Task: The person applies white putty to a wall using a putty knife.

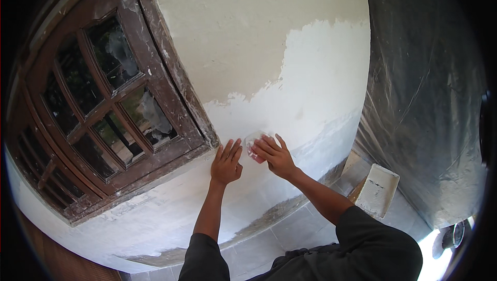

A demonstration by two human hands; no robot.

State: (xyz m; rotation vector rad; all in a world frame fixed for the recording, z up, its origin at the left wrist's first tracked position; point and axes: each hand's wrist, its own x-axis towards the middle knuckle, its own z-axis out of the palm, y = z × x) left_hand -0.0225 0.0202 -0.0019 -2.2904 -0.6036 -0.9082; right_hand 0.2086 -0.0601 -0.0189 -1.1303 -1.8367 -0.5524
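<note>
I am watching the right hand (277,156), fingers clamped on a small translucent scraper (253,144) against the wall (310,89); left hand (227,163), fingers together, lying flat at eight o'clock; pressing unevenly risks gouging wet plaster.

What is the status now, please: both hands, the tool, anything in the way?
Left hand flat on wall, holding nothing. Right hand presses small reddish pad on wall. Window frame close left; nothing blocking.

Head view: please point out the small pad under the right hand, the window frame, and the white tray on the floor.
small pad (252,140), head view, on its pale upper edge above the fingers.
window frame (178,82), head view, on the brown right-hand post.
white tray (380,188), head view, on its flat inner face.
</note>
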